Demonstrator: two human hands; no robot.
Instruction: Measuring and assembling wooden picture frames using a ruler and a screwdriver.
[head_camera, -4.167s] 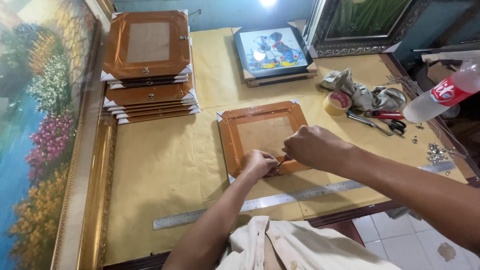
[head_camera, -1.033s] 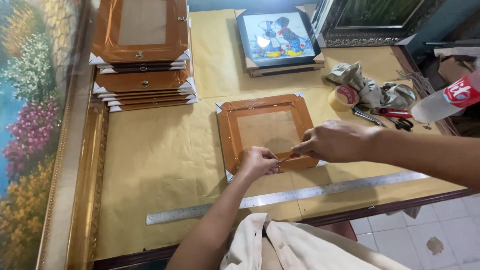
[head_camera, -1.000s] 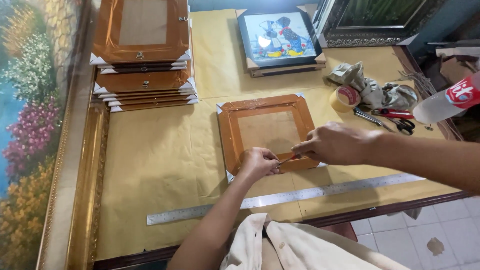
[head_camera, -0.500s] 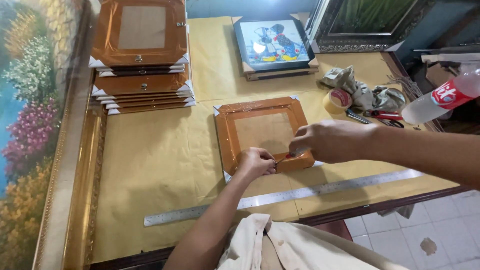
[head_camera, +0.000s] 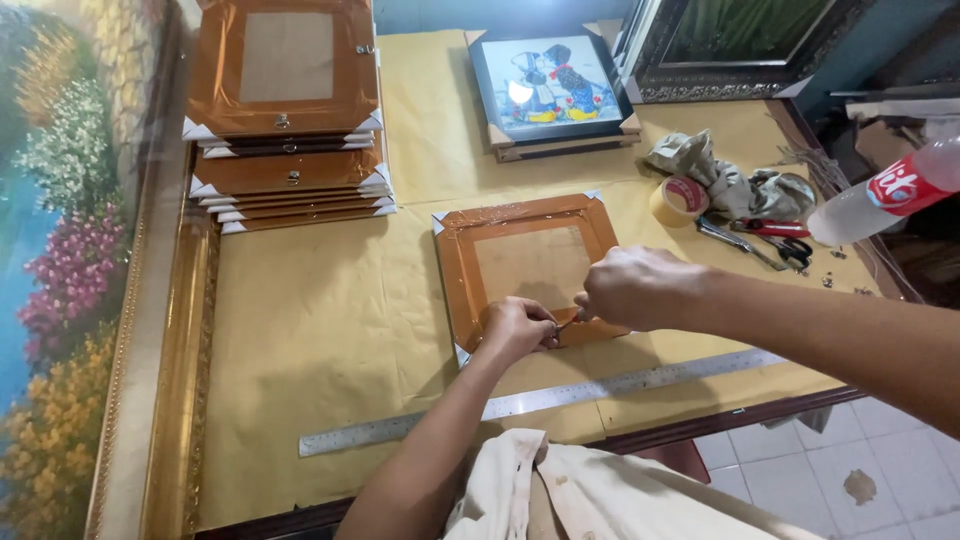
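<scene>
Head view: little changed against half a second ago, apart from a slight drift of the camera; both hands parked at the same spot on the near edge of the copper-brown picture frame (head_camera: 530, 265), lying face down at centre of the yellow paper-covered table (head_camera: 320, 330). Judged from that, same fine work at one point going on, not finished. Left hand (head_camera: 518, 328) curled closed, fingertips pressed on the frame's lower rail. Right hand (head_camera: 635, 288) closed around a small thin tool (head_camera: 567, 322), hard to identify, tip meeting the left fingers. Just below the hands, a long steel ruler (head_camera: 560, 395). Upper left, a stack of similar frames (head_camera: 285, 120). Right of centre, a tape roll (head_camera: 679, 198) and crumpled cloth (head_camera: 740, 180).
</scene>
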